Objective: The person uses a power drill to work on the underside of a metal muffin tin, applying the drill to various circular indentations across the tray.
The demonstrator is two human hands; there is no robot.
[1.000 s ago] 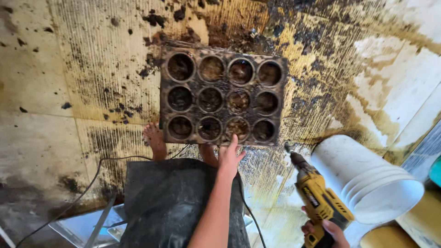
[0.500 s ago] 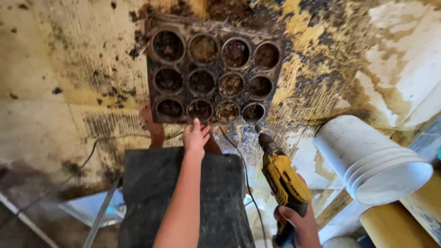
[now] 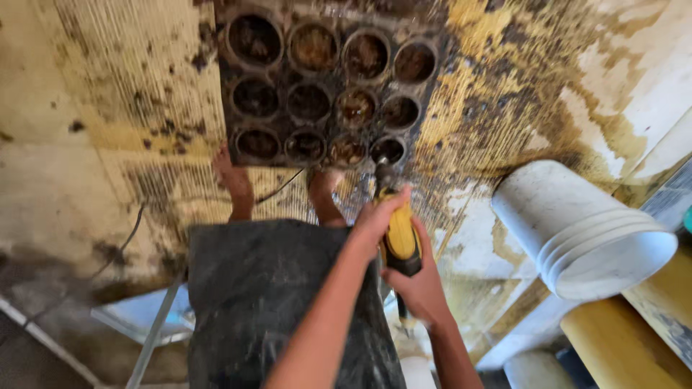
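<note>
A yellow and black power drill [image 3: 398,229] points down at the near edge of a dirty, blackened muffin tray [image 3: 326,86] that lies on the stained floor. My right hand [image 3: 419,284] grips the drill's handle from below. My left hand [image 3: 375,216] rests over the top of the drill's body. The drill's tip sits right by the tray's nearest right-hand cup [image 3: 388,149]. My two bare feet [image 3: 234,180] stand just below the tray, and a dark apron [image 3: 281,302] covers my legs.
A stack of white buckets [image 3: 584,230] lies on its side at the right. A thin dark cord [image 3: 137,216] runs across the grimy yellow-brown floor [image 3: 86,144] at the left. A metal stool frame [image 3: 144,338] shows at lower left.
The drill has come up and left toward the tray's near edge. My left hand left the tray's edge and now lies on the drill. The view has shifted closer.
</note>
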